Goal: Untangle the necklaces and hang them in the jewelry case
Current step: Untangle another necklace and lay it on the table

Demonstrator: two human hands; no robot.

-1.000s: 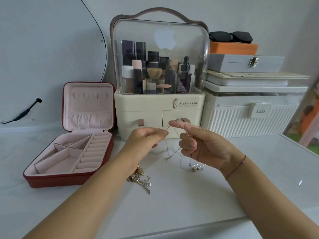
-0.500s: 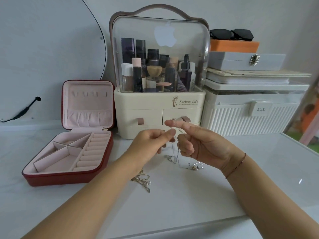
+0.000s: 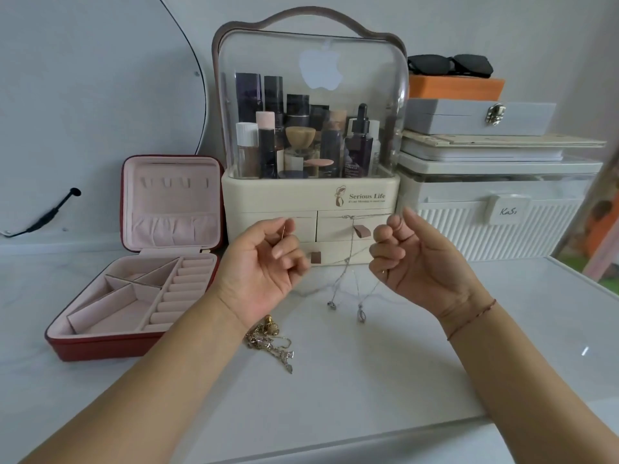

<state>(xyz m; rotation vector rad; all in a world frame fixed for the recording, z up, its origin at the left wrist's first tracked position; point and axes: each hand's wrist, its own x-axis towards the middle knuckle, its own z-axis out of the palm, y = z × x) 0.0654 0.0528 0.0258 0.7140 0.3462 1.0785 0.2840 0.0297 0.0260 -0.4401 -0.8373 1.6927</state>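
Labels first: cream cosmetics organiser (image 3: 311, 199) is carrying "Serious Life" print on its base and a white apple-logo sticker (image 3: 320, 70) on its clear dome. The ribbed white storage box (image 3: 495, 236) beside it is wearing a tag that looks like "KaSi"; letters are unclear.

Counts: one silver necklace tangle (image 3: 348, 217) is up in the hands, one gold necklace heap (image 3: 268, 339) is lying on the white table (image 3: 368, 396) just under the left wrist, and two pendants (image 3: 331, 304) are hanging off the silver strands.

Grip: left hand (image 3: 264, 262) is pinching the chain between thumb and forefinger, other fingers curled. The right hand (image 3: 422, 259) is pinching the far end at its forefinger tip, rest curled.

Axis: chain is running taut left-right between the hands, in front of the organiser drawers, knot mid-span. Strands are dropping from the knot toward the table; can't tell if the pendants are touching it.

The red jewelry case (image 3: 100, 346) is sitting open at far left, lid upright, five hook tabs showing in its pink lining.
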